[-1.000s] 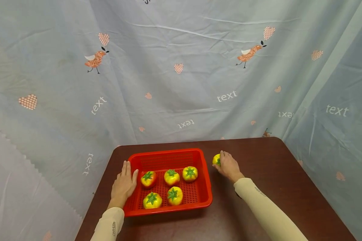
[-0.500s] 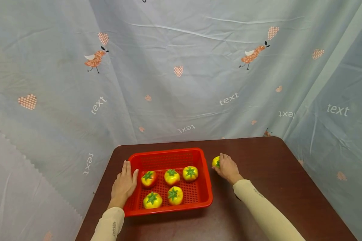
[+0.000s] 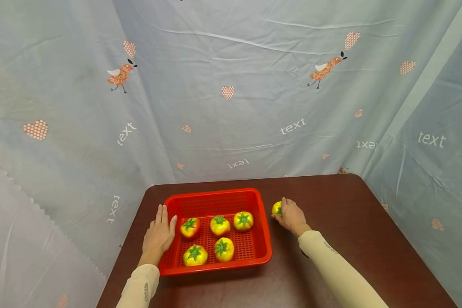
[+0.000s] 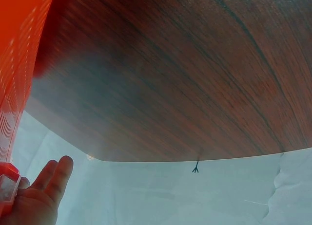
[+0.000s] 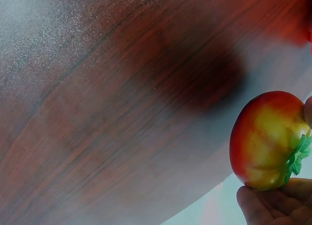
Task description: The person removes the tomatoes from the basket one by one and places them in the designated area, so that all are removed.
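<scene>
My right hand (image 3: 291,216) pinches a yellow-and-red tomato (image 5: 265,140) with a green leafy top, just right of the basket. In the right wrist view the thumb and fingers hold it from opposite sides, and a dark shadow falls on the table near it. My left hand (image 3: 156,235) lies along the left rim of a red plastic basket (image 3: 211,269), fingers straight, thumb stretched toward the inside. Several similar tomatoes sit in the basket, among them one at the back right (image 3: 243,221) and one at the front left (image 3: 195,255), leafy tops showing.
The basket stands on a dark brown wooden table (image 3: 342,214) with rounded far corners. A pale blue-grey curtain (image 3: 231,119) printed with birds and hearts hangs behind the table and along both sides.
My right hand has shifted slightly toward me with the tomato still in its grip. The left hand stays at the basket's rim, and the tomatoes in the basket have not moved.
</scene>
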`<state>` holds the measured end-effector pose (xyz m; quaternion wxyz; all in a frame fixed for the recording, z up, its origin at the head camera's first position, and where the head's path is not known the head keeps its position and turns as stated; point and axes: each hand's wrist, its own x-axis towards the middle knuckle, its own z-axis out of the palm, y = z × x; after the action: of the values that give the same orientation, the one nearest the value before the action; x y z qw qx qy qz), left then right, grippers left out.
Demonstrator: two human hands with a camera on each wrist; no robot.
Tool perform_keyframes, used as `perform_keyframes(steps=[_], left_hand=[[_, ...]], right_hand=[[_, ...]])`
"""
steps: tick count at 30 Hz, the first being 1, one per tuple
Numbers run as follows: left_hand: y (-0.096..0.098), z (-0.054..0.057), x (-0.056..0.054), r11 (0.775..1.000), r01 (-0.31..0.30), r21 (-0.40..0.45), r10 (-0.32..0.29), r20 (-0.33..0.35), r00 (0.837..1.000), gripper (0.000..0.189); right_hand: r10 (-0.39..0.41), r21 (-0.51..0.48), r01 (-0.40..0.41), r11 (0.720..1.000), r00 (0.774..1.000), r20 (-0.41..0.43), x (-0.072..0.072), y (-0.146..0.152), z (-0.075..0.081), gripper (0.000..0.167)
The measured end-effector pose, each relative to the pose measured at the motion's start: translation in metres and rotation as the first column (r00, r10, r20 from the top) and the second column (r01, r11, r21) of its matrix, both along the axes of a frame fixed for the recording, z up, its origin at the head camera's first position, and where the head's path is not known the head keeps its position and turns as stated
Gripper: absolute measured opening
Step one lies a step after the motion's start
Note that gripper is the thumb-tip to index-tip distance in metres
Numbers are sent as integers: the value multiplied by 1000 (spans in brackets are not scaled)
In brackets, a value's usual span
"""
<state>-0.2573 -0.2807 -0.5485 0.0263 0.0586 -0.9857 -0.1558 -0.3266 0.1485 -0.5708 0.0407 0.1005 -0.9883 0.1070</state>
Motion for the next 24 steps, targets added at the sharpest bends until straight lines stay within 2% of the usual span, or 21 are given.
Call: perform_keyframes(steps=[7,24], left_hand=[[0,1,1,1000,-4,0,4,6,1000,71],[0,0,0,1000,-2,-3,2,1,1000,71]], right_hand=[[8,15,-8,1000,1000,8,2,-2,-3,78],[-38,-5,39,999,996,84,2,-4,-3,83]])
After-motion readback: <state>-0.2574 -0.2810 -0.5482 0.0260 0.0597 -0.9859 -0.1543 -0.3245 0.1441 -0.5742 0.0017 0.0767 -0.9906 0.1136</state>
